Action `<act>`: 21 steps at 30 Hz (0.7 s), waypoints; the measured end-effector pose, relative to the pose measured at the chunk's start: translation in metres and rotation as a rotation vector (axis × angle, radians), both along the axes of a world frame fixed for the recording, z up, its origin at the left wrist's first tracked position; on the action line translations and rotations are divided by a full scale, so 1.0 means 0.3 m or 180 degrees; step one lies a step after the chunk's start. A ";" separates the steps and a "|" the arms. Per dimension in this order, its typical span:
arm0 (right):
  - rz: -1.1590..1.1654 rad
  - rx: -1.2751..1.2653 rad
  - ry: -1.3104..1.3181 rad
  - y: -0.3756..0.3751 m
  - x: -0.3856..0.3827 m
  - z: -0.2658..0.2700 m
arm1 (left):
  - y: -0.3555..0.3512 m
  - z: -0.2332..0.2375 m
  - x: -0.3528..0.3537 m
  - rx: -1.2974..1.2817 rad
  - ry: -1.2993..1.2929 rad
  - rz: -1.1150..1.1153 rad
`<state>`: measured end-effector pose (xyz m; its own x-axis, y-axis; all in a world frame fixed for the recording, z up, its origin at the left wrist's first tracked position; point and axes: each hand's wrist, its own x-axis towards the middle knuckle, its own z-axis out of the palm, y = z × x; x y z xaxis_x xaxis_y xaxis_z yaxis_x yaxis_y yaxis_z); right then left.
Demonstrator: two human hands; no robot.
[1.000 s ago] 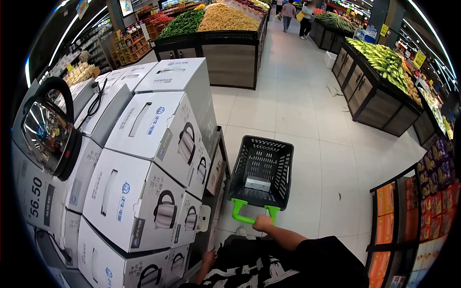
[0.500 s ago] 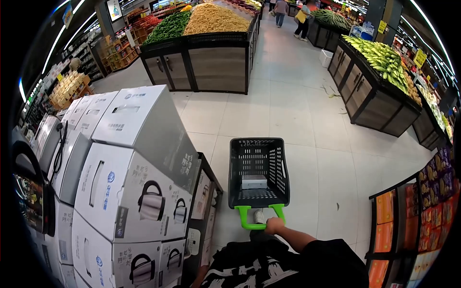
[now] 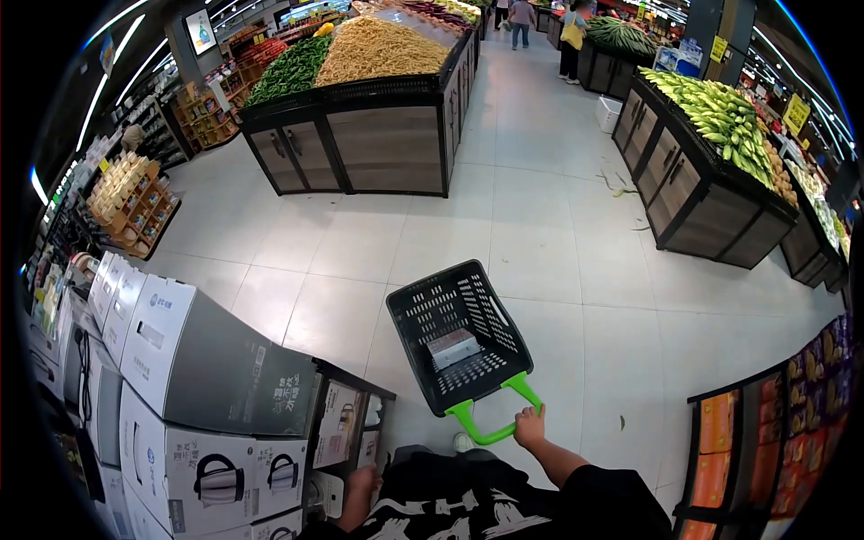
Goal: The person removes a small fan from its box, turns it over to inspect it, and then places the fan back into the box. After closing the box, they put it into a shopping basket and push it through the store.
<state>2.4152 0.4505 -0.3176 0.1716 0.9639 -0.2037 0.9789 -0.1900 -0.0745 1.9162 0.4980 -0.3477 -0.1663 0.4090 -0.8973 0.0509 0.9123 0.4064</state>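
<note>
My right hand [image 3: 529,425] is wrapped round the right part of the green handle [image 3: 490,438] of a black perforated shopping basket [image 3: 517,355]. The basket stands ahead of me, turned so its far end points to the left. A small pale box [image 3: 454,349] lies on its bottom. My left hand [image 3: 364,483] hangs low by my side, near the shelf rack with boxed kettles; its fingers are not clear to see. Beside it rises a stack of white and grey kettle boxes [image 3: 229,369].
A produce stand [image 3: 387,148] with green peppers and pale yellow produce is ahead on the left. Another stand [image 3: 693,202] with corn is on the right. A snack shelf [image 3: 738,441] stands near right. Two shoppers [image 3: 522,22] [image 3: 571,45] are far down the aisle.
The basket has swung, its far end turning left, with my right hand still on the handle. I have moved forward past the boxes. My left hand shows more now.
</note>
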 end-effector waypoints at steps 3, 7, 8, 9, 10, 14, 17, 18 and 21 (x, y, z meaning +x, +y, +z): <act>-0.0289 0.0168 -0.0117 0.078 0.111 0.017 | 0.063 -0.033 0.040 0.0411 0.0186 -0.0944; -0.0457 0.0076 -0.0317 0.201 0.240 0.018 | 0.101 -0.003 0.110 -0.0358 0.0584 -0.0317; -0.0617 0.0088 -0.0345 0.237 0.267 0.012 | 0.082 0.003 0.091 0.0170 0.0455 -0.0949; -0.0787 0.0106 -0.0378 0.274 0.293 0.010 | 0.078 -0.030 0.077 0.0405 0.0419 -0.1278; -0.0856 0.0138 -0.0387 0.307 0.321 0.010 | 0.080 -0.044 0.071 0.0655 0.0395 -0.1589; -0.1151 -0.0240 -0.0590 0.455 0.433 0.000 | 0.135 -0.091 0.114 0.0524 0.0919 -0.2929; -0.1116 -0.0993 -0.0552 0.586 0.508 0.031 | 0.140 -0.174 0.131 0.1131 0.1853 -0.3832; -0.1049 -0.1225 -0.0493 0.638 0.528 0.036 | 0.164 -0.220 0.138 0.0881 0.1717 -0.3651; -0.0953 -0.1196 -0.0535 0.771 0.580 0.004 | 0.248 -0.205 0.188 0.0365 0.1005 -0.2029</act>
